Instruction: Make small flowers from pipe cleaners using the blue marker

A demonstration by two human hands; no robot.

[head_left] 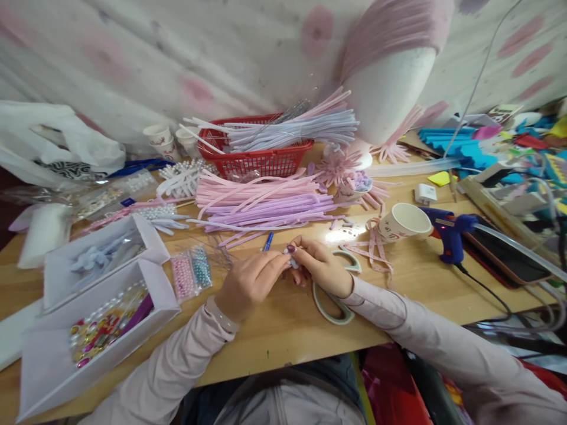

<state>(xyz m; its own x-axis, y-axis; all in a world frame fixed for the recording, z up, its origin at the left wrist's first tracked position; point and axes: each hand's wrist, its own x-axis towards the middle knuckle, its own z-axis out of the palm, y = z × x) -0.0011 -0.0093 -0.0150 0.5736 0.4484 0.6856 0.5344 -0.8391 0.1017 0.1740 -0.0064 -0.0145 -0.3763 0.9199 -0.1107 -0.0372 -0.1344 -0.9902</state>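
My left hand (254, 280) and my right hand (319, 264) meet above the front middle of the wooden table. Their fingertips pinch a small pale bluish-white piece (292, 263), mostly covered by the fingers, so its exact kind is hard to make out. Scissors with pale handles (334, 313) lie under and beside my right wrist. Just beyond the fingers is a blue pen (268, 241). Lilac pipe cleaners (266, 213) and pink pipe cleaners (257, 192) are bundled behind the hands.
A red basket (261, 164) of pale pipe cleaners stands at the back. Left are white boxes (57, 378) with beads and trims, plus bead packets (183, 276). Right are a paper cup (404, 223), a measuring tape (376, 248) and a corded blue glue gun (452, 233).
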